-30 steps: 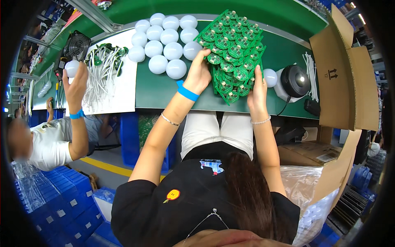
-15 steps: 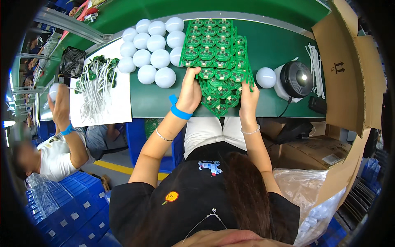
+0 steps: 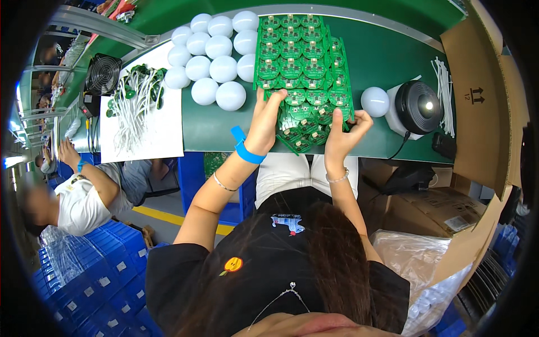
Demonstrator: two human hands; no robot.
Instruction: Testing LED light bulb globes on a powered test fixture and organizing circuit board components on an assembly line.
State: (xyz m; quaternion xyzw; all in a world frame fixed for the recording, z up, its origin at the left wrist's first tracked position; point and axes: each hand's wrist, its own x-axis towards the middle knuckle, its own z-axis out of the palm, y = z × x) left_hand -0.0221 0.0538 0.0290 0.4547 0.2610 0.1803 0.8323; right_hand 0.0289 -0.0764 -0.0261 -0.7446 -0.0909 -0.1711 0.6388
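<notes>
Several green circuit board panels (image 3: 291, 67), with rows of round boards, lie stacked and overlapping on the green table in front of me. My left hand (image 3: 266, 123) is closed on the left edge of the panels, fingertips on top near the lower rows. At the lower right edge, my right hand (image 3: 345, 135) has its thumb on a panel and its other fingers curled at the rim. White bulb domes (image 3: 220, 68) stand grouped left of the panels. A single white dome (image 3: 375, 101) is just beyond my right hand.
A black round device (image 3: 418, 108) with a bright centre stands at right beside white strips (image 3: 443, 95). White wires with green boards (image 3: 137, 112) lie on white paper at left. An open cardboard box (image 3: 474, 106) borders the right; a co-worker (image 3: 90, 196) sits at left.
My right hand has shifted its grip, its fingers now bent at the panels' right rim. The whole view has shifted slightly. The co-worker's raised hand has lowered.
</notes>
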